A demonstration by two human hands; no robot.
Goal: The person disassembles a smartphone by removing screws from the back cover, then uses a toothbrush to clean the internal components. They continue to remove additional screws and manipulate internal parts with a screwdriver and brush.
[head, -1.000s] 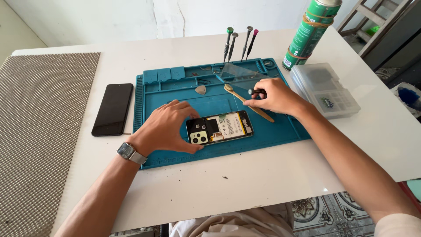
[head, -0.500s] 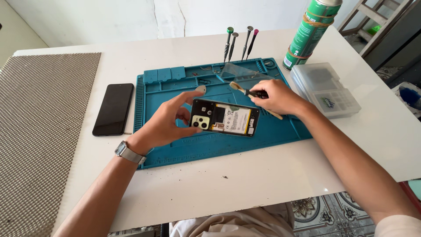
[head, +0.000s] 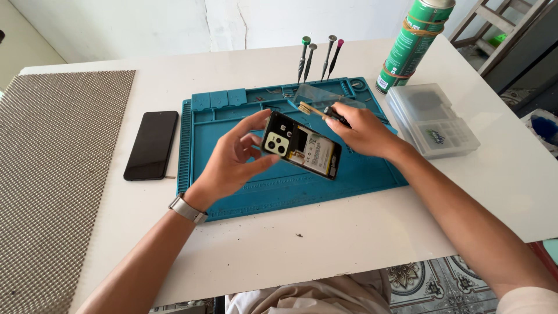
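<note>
Phone (head: pixel 302 152) with back cover off, raised above the blue mat (head: pixel 232 192) for brushing.
Left hand (head: pixel 235 157) grip is clamped on the phone's edges; right hand (head: pixel 363 131) grip is closed on a brush (head: pixel 317 110). Judged next: bristles need light strokes across exposed parts.

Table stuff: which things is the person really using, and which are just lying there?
In use: opened phone in left hand; brush in right hand; blue mat.

Lying about: black phone, four screwdrivers, green can, clear box, mesh mat.
</note>
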